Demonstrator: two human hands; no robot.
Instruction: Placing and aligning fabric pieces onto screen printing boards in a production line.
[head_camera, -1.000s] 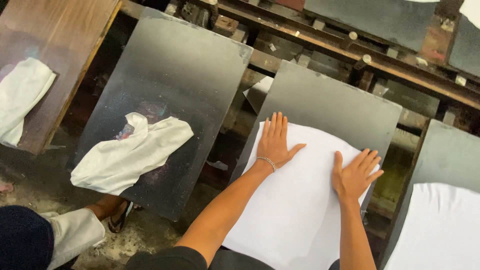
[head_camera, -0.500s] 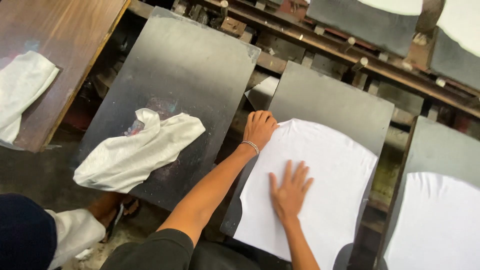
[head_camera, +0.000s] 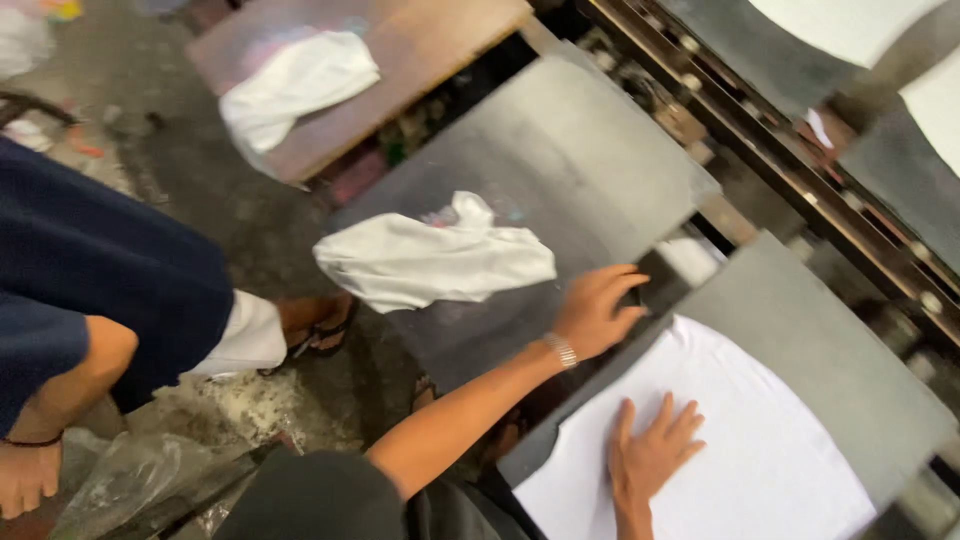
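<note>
My right hand (head_camera: 655, 450) lies flat, fingers spread, on a white fabric sheet (head_camera: 740, 450) laid over the nearest grey board (head_camera: 840, 350). My left hand (head_camera: 597, 310), with a bracelet on its wrist, reaches left across the gap onto the edge of the middle grey board (head_camera: 560, 150). Its fingers are apart and hold nothing. A crumpled white cloth (head_camera: 435, 258) rests on that middle board, just left of my left hand and apart from it.
Another white cloth (head_camera: 295, 80) lies on a brown wooden board (head_camera: 440, 30) at the top. A person in dark blue (head_camera: 90, 270) stands at the left, sandalled foot (head_camera: 320, 325) on the dirty floor. Metal frame rails (head_camera: 800, 150) run behind the boards.
My left hand has left the white sheet and moved left to the middle board's edge. My right hand has slid down the sheet. The view has swung left.
</note>
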